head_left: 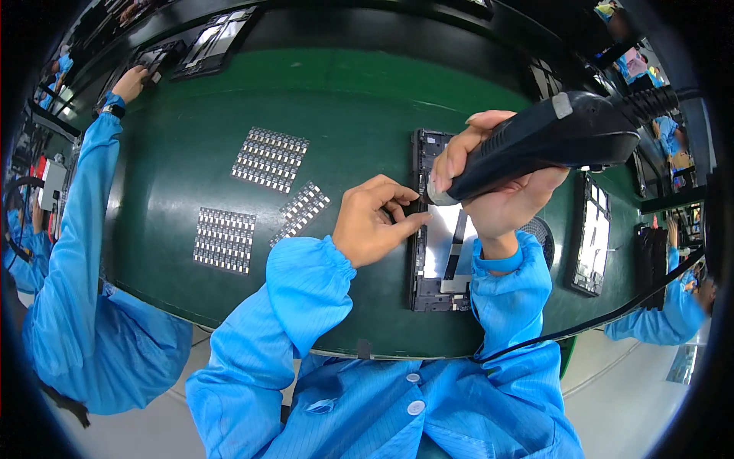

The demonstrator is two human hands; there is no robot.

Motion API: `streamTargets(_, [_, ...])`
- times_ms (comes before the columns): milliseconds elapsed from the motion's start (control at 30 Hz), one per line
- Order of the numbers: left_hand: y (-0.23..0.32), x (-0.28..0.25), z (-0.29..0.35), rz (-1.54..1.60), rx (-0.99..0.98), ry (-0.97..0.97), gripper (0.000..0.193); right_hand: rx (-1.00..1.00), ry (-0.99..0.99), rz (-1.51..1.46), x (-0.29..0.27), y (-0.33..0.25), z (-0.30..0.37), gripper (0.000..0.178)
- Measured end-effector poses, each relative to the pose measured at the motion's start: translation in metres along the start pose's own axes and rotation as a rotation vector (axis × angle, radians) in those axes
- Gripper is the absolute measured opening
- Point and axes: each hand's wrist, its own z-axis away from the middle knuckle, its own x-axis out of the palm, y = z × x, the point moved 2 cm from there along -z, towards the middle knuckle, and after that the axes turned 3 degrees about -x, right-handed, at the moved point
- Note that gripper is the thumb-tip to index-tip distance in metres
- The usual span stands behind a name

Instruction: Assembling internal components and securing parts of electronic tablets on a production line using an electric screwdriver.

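A flat black device frame [418, 294] with a silvery panel [434, 256] lies on the green table before me. My right hand [508, 199] is wrapped round a black corded hand tool [547, 138], whose pale rounded tip points down at the frame's upper left part. I cannot tell whether that tip touches the frame. By the frame's left edge, close to the tip, my left hand [375, 222] has its thumb and forefinger drawn together. What they pinch, if anything, is too small to make out. Part of the frame is hidden under my right hand and the tool.
Left of my hands lie sheets of small parts: an upper sheet [270, 159], a lower sheet [224, 239] and a narrow strip [300, 213]. Another device frame [591, 233] rests at right. A black cable [604, 310] runs along the right. A co-worker's arm [84, 206] reaches along the left.
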Motion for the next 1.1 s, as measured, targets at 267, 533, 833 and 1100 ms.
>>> streamTargets(267, [0.003,0.002,-0.002,-0.09,0.019,0.043,0.014,-0.019,-0.094,0.072,-0.002,0.001,-0.001,0.097])
streamTargets(533, [0.001,0.002,-0.001,-0.123,0.099,0.08,0.012,0.003,-0.103,0.063,-0.003,-0.002,-0.003,0.099])
streamTargets(833, [0.008,0.002,0.001,-0.191,0.152,0.105,0.008,-0.042,-0.106,0.099,0.0,-0.002,-0.002,0.097])
streamTargets(1100, [0.006,-0.002,0.001,-0.187,0.095,0.12,0.028,-0.028,-0.098,0.049,-0.009,-0.006,-0.013,0.097])
